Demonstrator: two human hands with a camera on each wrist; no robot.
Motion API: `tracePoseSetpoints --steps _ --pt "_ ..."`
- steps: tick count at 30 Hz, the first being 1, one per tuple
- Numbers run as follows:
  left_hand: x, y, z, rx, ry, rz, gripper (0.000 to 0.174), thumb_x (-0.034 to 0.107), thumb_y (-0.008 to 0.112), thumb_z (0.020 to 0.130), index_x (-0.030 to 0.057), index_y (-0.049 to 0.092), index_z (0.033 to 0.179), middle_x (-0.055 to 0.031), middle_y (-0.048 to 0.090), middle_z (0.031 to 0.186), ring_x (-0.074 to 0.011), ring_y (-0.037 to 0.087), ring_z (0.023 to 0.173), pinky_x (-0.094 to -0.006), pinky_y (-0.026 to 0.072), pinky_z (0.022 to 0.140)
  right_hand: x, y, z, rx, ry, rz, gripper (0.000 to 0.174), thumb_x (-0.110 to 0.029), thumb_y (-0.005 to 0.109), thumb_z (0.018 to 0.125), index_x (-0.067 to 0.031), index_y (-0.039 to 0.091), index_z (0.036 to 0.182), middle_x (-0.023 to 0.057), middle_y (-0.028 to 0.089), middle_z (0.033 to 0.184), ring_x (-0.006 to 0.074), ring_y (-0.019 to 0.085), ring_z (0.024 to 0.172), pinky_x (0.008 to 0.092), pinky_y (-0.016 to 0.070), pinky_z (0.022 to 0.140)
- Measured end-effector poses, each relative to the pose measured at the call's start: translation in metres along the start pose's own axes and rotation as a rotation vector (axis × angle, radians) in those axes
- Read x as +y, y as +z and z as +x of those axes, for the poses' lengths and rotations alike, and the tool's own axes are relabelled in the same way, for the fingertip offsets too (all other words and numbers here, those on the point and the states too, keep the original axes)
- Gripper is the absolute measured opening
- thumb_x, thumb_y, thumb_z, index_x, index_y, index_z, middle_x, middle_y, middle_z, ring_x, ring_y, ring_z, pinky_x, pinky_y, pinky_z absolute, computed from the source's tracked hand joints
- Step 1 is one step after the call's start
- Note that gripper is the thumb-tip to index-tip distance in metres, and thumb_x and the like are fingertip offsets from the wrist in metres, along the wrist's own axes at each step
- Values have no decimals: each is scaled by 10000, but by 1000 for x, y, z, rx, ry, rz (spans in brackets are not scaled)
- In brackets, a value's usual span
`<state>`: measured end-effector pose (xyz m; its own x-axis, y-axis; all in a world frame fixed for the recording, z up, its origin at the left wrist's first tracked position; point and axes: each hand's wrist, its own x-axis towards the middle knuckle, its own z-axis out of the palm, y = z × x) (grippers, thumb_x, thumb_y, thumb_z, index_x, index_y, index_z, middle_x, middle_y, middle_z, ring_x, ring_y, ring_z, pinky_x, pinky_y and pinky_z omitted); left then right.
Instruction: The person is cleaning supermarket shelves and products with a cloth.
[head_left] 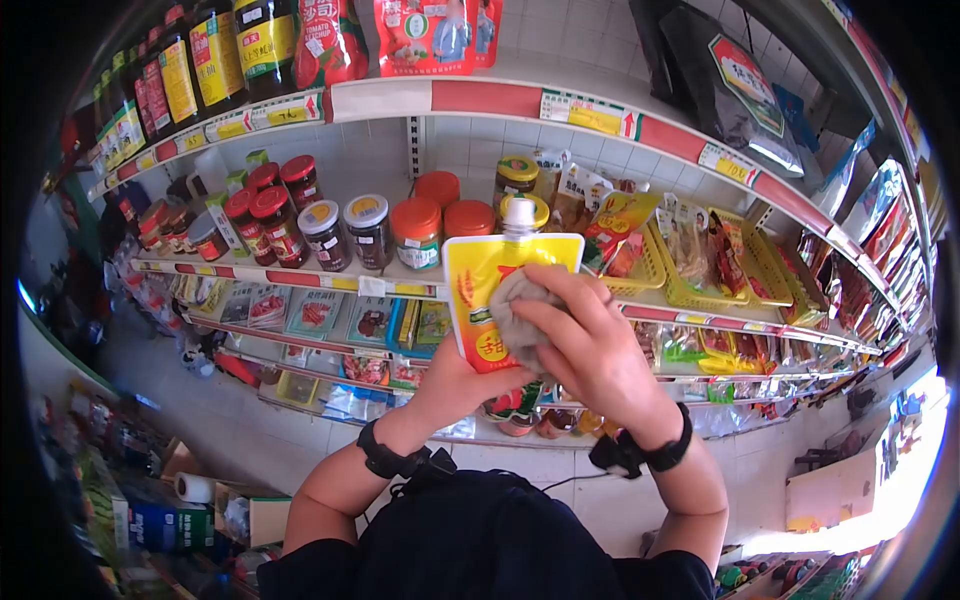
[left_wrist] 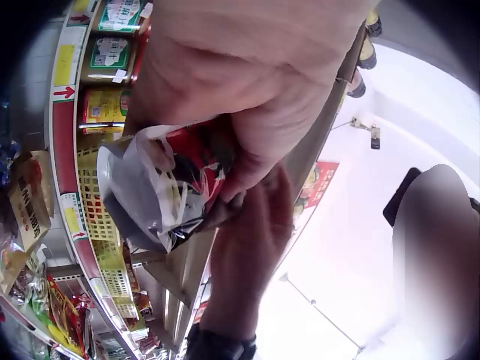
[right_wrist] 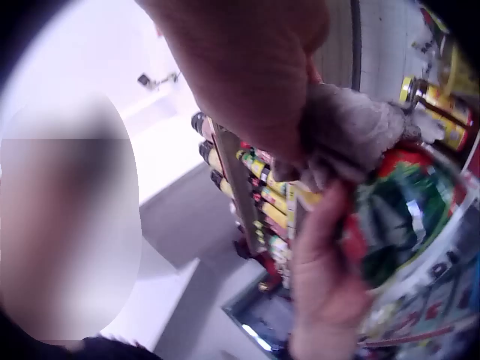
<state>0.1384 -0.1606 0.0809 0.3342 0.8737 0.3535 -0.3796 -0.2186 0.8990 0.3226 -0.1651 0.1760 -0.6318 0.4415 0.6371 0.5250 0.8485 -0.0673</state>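
A yellow and red spouted pouch (head_left: pixel 468 285) stands upright in front of the shelf, its white cap (head_left: pixel 519 214) on top. My left hand (head_left: pixel 452 388) grips the pouch by its lower edge, thumb across the front. Against the printed front, my right hand (head_left: pixel 600 340) holds a bunched grey cloth (head_left: pixel 515 312), which covers part of the label. In the left wrist view the pouch's silvery bottom (left_wrist: pixel 142 191) shows below the left hand. The right wrist view has the cloth (right_wrist: pixel 352 127) pressed near the pouch's edge, with red and green print (right_wrist: pixel 401 214) beside it.
Behind the pouch, a shelf edge (head_left: pixel 400 285) carries lidded jars (head_left: pixel 368 232) and yellow baskets (head_left: pixel 700 270) of packets. Sauce bottles (head_left: pixel 215 55) line the upper shelf, with red pouches (head_left: pixel 437 38) beside them. Lower shelves hold flat packets (head_left: pixel 315 312).
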Motion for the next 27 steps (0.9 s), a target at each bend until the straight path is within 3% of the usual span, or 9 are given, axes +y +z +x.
tracePoseSetpoints --steps 5,8,9,11,13,17,21,24,27 --pt "4 0 -5 -32 -104 -39 539 14 753 805 24 517 1289 -79 633 1192 -153 611 1098 -308 501 933 17 20 -14 233 243 -38 465 30 668 702 -58 618 1156 156 550 1290 351 579 1093 442 478 925" --pt "-3 -7 -2 -103 282 565 541 24 753 814 33 509 1297 -65 628 1213 -142 603 1107 -311 494 949 -17 24 -6 2 -157 41 472 42 655 696 -71 621 1154 131 576 1281 335 577 1105 434 477 925" --pt "0 -5 -3 -109 269 567 541 24 753 814 33 509 1297 -65 628 1213 -142 603 1107 -311 494 949 -13 25 -6 6 -146 48 472 42 655 696 -71 621 1154 131 576 1281 335 577 1105 434 477 925" --pt "6 2 -5 -142 -167 22 559 57 772 805 50 510 1299 -60 622 1210 -150 595 1117 -323 489 956 12 24 -1 175 -26 -144 456 -29 689 687 -42 604 1134 151 547 1316 299 554 1162 435 461 952" --pt "0 3 -7 -126 -165 -3 565 82 784 799 54 517 1296 -55 625 1196 -153 594 1112 -334 486 959 17 22 -3 175 111 -129 474 -46 700 681 -53 603 1145 144 543 1331 294 553 1166 429 452 960" --pt "-11 -6 -9 -85 146 494 543 100 804 786 34 535 1253 -58 637 1174 -144 603 1077 -318 488 932 -6 29 -1 9 -193 93 477 -59 698 690 -65 603 1158 137 552 1329 290 555 1173 432 439 963" --pt "3 -1 -4 -170 -180 117 444 127 722 875 33 526 1262 -70 634 1171 -132 605 1050 -303 493 914 27 25 1 182 53 -75 424 26 663 744 -51 601 1157 141 583 1277 339 571 1163 437 462 952" --pt "-10 -5 -2 117 -207 -247 343 160 560 992 19 491 1298 -99 614 1214 -155 608 1073 -308 491 928 23 31 -11 110 85 104 426 30 657 761 -42 589 1174 159 579 1284 354 568 1163 435 469 956" --pt "-43 -22 7 234 2 139 411 308 483 1030 27 469 1330 -118 593 1261 -198 605 1115 -344 484 963 -7 43 -25 57 -12 84 447 -27 703 743 -57 598 1176 149 581 1285 343 561 1189 437 472 959"
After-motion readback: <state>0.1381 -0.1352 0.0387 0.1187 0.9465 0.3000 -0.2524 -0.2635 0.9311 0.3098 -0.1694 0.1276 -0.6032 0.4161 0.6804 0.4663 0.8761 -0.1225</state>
